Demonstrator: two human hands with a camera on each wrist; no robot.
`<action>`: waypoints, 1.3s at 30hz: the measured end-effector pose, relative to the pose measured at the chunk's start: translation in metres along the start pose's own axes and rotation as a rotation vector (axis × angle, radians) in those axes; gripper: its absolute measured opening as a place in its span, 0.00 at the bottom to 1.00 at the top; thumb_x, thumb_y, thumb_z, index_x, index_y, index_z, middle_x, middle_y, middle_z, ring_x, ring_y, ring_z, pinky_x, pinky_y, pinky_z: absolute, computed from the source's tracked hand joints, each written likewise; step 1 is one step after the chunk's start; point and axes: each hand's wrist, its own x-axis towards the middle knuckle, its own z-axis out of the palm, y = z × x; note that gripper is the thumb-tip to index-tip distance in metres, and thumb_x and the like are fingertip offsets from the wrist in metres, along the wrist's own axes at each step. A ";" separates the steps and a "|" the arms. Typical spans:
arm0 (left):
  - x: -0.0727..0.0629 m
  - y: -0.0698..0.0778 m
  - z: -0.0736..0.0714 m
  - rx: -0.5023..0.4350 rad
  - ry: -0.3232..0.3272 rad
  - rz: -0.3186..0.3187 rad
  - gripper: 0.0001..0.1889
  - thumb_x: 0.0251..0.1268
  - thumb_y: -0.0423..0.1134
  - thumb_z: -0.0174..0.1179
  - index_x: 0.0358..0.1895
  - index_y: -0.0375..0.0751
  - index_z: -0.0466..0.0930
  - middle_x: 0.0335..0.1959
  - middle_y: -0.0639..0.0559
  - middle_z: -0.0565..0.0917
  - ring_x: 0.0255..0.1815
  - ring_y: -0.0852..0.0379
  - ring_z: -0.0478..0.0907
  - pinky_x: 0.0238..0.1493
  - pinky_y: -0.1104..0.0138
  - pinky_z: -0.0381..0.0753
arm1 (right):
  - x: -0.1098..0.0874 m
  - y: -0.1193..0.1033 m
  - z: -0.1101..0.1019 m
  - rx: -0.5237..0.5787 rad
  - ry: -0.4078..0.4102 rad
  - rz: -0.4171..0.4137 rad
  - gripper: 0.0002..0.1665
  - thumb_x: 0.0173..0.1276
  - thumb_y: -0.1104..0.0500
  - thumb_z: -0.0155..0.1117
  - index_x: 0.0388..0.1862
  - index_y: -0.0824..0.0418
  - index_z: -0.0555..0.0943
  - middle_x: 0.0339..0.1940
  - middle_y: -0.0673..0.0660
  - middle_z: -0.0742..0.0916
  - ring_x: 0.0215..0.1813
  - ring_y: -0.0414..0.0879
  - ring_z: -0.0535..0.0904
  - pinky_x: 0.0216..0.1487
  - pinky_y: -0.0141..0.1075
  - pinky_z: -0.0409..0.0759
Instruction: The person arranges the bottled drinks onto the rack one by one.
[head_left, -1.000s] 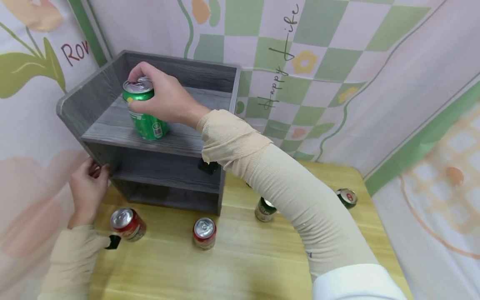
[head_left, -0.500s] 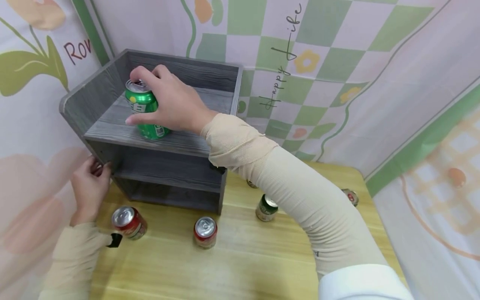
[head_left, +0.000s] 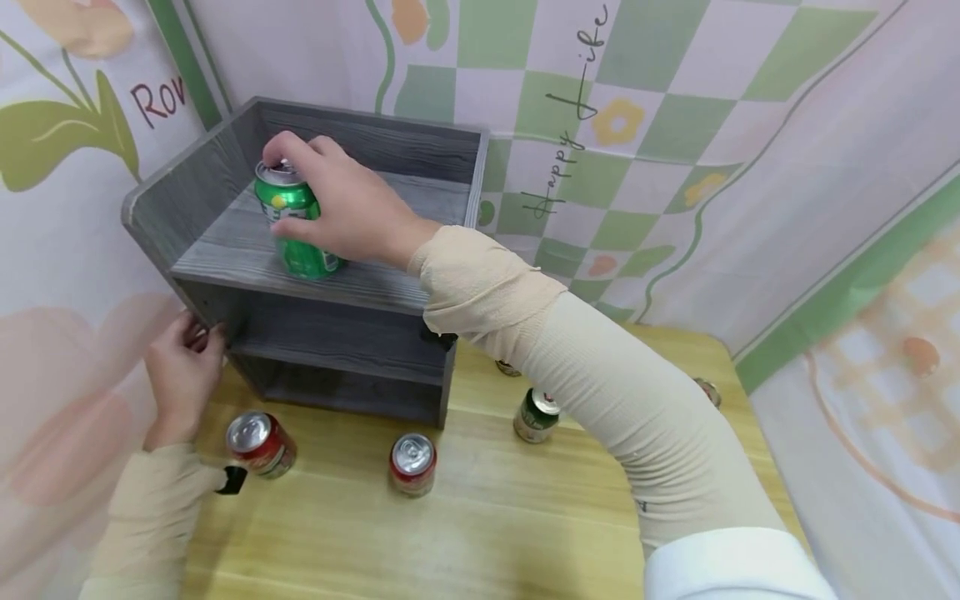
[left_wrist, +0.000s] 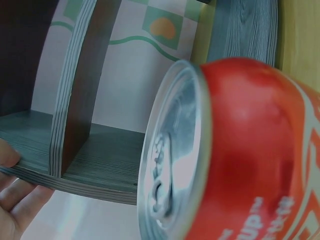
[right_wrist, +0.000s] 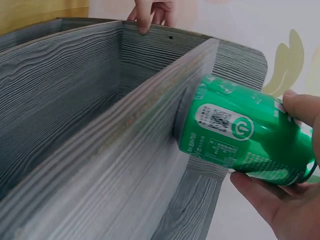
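A green soda can (head_left: 303,250) stands on the top shelf of a small grey wooden shelf unit (head_left: 420,200), near its front left. My right hand (head_left: 348,200) holds the can, thumb on the near side and a finger over the top rim. In the right wrist view, the thumb and fingers of my right hand (right_wrist: 295,205) lie on opposite sides of the green can (right_wrist: 240,130), whose base meets the shelf board. My left hand (head_left: 182,371) grips the unit's left side panel; the left wrist view shows its fingers (left_wrist: 30,205) around the panel's edge.
Two red cans (head_left: 262,444), (head_left: 412,465) stand on the wooden table (head_left: 480,533) before the unit. A dark green can (head_left: 536,415) is to the right, with other cans partly hidden by the right arm. Printed cloth (head_left: 562,100) hangs behind.
The green can has turned a little in place, its printed label shifting to the right. My right thumb lifted off and now touches the can again. My left hand stays on the panel.
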 end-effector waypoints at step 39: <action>0.002 -0.005 -0.003 0.014 -0.004 -0.001 0.12 0.64 0.26 0.60 0.48 0.22 0.82 0.41 0.27 0.86 0.31 0.93 0.68 0.36 0.94 0.70 | -0.003 0.015 0.000 0.090 -0.026 -0.011 0.38 0.73 0.56 0.66 0.75 0.49 0.57 0.68 0.54 0.69 0.68 0.42 0.64 0.57 0.29 0.78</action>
